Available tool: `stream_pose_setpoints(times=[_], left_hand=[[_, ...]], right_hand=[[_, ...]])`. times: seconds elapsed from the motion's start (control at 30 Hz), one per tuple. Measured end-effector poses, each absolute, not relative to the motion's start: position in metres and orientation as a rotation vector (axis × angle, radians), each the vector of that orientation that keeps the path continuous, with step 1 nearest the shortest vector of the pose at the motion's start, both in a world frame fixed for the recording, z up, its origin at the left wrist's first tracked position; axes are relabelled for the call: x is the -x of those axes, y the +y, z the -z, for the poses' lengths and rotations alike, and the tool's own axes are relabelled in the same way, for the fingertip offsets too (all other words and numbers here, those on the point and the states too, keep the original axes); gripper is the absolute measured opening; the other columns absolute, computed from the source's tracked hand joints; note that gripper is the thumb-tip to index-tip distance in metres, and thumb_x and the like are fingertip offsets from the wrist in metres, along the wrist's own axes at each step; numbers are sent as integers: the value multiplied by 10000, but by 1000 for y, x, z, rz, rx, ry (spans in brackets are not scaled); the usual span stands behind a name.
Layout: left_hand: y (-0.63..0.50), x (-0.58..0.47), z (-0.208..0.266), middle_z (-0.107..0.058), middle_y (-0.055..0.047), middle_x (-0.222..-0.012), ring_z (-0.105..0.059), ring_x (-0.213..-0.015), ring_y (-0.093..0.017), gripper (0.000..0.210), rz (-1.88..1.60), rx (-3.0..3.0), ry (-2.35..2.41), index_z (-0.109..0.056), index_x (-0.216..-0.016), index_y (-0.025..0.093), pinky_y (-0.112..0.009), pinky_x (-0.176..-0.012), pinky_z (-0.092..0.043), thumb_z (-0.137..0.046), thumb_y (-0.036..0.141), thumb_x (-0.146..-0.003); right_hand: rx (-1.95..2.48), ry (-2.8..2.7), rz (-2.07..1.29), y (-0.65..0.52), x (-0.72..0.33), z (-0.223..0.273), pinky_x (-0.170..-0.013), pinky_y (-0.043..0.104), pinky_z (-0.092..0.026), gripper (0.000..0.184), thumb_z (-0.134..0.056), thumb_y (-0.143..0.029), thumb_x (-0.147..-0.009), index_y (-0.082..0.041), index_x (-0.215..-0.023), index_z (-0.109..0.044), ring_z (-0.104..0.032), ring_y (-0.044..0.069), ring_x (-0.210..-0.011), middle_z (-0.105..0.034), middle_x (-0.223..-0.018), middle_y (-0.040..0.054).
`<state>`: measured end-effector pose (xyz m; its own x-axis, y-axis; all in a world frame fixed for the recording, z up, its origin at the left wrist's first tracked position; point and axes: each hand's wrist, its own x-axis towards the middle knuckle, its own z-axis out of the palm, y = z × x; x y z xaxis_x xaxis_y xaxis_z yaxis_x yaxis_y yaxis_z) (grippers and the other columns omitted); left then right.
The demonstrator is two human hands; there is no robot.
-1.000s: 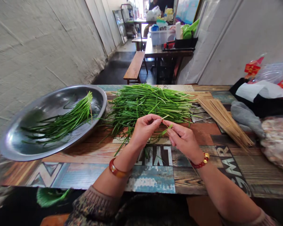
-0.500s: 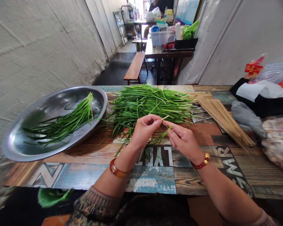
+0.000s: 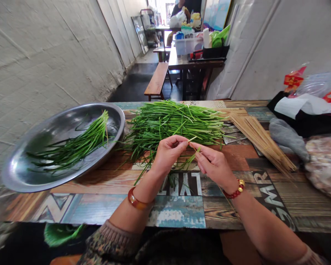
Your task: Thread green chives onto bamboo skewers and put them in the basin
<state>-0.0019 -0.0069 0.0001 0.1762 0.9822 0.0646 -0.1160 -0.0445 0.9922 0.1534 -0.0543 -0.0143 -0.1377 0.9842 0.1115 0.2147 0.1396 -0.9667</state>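
Note:
My left hand (image 3: 171,149) is closed in a pinch on a garlic chive stalk (image 3: 192,139), its pale end sticking out past the fingertips. Close beside it, my right hand (image 3: 215,163) is closed around a thin bamboo skewer (image 3: 231,208), which runs back under my wrist. A few chive ends show at the skewer near my right fingers. Whether the tip has gone through the stalk is too small to tell. Just beyond both hands lies a big pile of chives (image 3: 176,119). Left of it, a steel basin (image 3: 19,175) holds a bunch of skewered chives (image 3: 91,141).
Loose bamboo skewers (image 3: 262,143) lie right of the pile. Farther right are a grey cloth-like bundle (image 3: 288,138) and a clear bag of pale pieces (image 3: 324,162). Behind the table stand a bench (image 3: 157,79) and another table with a plastic bin (image 3: 187,46). A person (image 3: 179,9) is at the back.
My hands stay almost in the same place, pinching the stalk and skewer. The view has shifted slightly, and more of the person at the back now shows.

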Motion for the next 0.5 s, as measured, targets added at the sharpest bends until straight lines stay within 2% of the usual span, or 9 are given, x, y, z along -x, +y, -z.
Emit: stream_pose_setpoints(times=[0.33, 0.5], left_hand=[[-6, 4, 4, -652, -15, -712, -538, -620, -91, 101, -1205, -1559, 1042, -697, -759, 138, -194, -563, -412, -655, 230, -754], [-7, 3, 3, -644, -8, -696, -530, -609, -83, 103, -1192, -1507, 1021, -689, -749, 138, -191, -571, -415, -661, 237, -755]], right_hand=[[1224, -1517, -1088, -54, -153, 15, -409, 189, -327, 423, -463, -300, -915, -113, -1275, -584, -382, 60, -391, -422, -471, -77], [1192, -1495, -1088, -54, -153, 16, -409, 190, -322, 424, -467, -321, -917, -109, -1266, -582, -380, 60, -392, -429, -470, -80]])
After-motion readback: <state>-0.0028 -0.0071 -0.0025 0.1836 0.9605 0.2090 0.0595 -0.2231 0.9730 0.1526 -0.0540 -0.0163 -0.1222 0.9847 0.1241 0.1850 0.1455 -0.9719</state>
